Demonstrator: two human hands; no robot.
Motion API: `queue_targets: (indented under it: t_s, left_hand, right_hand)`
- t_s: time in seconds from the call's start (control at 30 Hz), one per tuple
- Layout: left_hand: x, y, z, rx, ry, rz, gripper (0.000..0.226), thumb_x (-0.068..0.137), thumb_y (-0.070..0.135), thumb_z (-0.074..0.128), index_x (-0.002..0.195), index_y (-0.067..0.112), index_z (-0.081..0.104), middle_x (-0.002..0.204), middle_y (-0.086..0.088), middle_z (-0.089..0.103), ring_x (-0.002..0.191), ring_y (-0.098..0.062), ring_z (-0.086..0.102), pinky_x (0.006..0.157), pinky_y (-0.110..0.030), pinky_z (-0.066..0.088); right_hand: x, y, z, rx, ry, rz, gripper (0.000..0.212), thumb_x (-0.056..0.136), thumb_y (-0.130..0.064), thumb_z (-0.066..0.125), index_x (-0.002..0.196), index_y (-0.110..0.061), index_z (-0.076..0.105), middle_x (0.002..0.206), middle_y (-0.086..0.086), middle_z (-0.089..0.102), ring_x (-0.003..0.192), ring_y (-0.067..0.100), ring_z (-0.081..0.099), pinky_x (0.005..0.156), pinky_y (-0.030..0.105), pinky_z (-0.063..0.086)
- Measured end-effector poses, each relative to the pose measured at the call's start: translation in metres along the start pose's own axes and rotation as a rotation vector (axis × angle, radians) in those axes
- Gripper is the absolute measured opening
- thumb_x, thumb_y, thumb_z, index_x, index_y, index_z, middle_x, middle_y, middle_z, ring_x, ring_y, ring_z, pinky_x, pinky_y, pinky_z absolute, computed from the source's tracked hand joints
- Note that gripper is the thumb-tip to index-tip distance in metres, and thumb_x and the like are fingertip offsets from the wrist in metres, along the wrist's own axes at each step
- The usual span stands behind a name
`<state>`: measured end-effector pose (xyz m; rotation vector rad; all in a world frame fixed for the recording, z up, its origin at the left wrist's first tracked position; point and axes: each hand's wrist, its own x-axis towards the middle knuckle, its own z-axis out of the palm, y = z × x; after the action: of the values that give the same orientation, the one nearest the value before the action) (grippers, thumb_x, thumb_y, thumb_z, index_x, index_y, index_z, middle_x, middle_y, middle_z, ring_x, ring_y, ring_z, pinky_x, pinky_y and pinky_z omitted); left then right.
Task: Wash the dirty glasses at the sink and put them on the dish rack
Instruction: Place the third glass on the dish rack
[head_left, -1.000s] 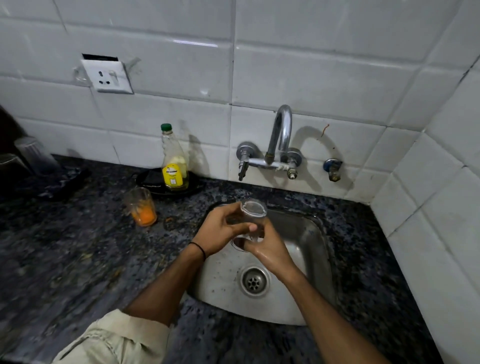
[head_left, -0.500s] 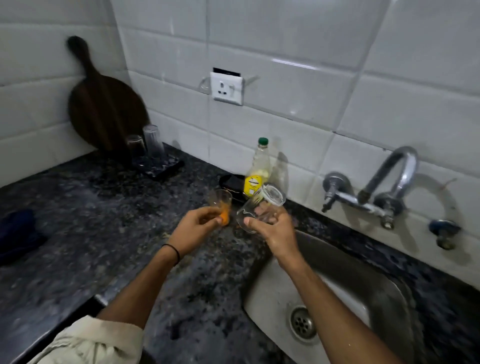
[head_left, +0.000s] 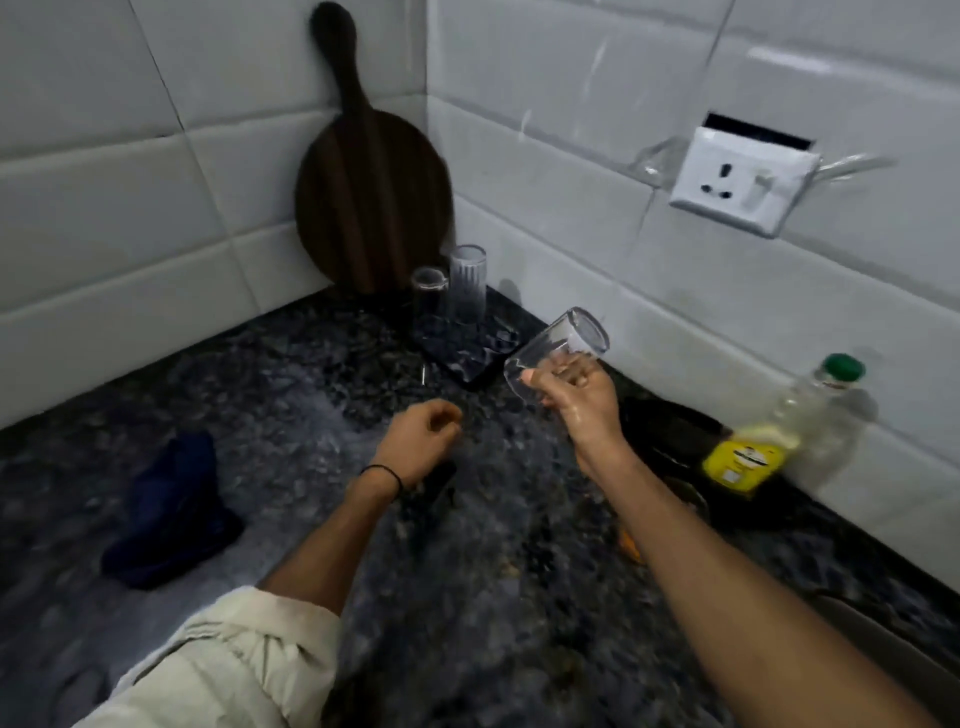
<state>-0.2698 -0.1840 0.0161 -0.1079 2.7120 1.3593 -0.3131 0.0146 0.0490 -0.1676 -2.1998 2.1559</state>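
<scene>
Right hand (head_left: 582, 400) gripped a clear glass (head_left: 563, 345), tilted in the air above the dark speckled worktop (head_left: 311, 395).

White tiled walls met in the far corner, where a round wooden board (head_left: 371, 197) leaned upright and a socket (head_left: 743, 179) sat on the right-hand wall. The held glass hung just right of the black dish rack (head_left: 470, 358), fingers curled round its lower side, its upper end pointing far and right. Two glasses stood on the rack, a short one (head_left: 430, 299) left of a taller ribbed one (head_left: 467, 286). Left hand (head_left: 423, 441) hovered nearer, its fingers loosely curled with nothing in them. A blue cloth (head_left: 171, 509) lay at near left; a green-capped bottle (head_left: 779, 436) stood at right.
</scene>
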Motion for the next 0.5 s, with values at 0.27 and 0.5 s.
queue_targets:
  t_s: [0.27, 0.5]
  left_hand:
    - [0.120, -0.017, -0.016, 0.291, -0.069, 0.133, 0.049, 0.093, 0.035, 0.056, 0.137, 0.016, 0.048, 0.144, -0.003, 0.044, 0.133, -0.026, 0.043, 0.105, -0.044, 0.041]
    - [0.138, -0.036, 0.006, 0.551, -0.270, 0.139, 0.077, 0.096, 0.044, 0.051, 0.156, 0.027, 0.005, 0.165, 0.010, -0.002, 0.151, -0.014, -0.003, 0.117, -0.059, 0.008]
  right_hand:
    - [0.098, 0.035, 0.052, -0.116, 0.242, 0.047, 0.047, 0.059, -0.026, 0.090, 0.088, -0.004, 0.060, 0.087, 0.014, 0.070, 0.074, 0.025, 0.066, 0.072, 0.037, 0.055]
    - [0.148, 0.043, 0.072, -0.298, 0.235, 0.041, 0.050, 0.067, -0.020, 0.090, 0.104, -0.010, 0.058, 0.090, 0.002, 0.064, 0.079, 0.014, 0.059, 0.069, 0.024, 0.048]
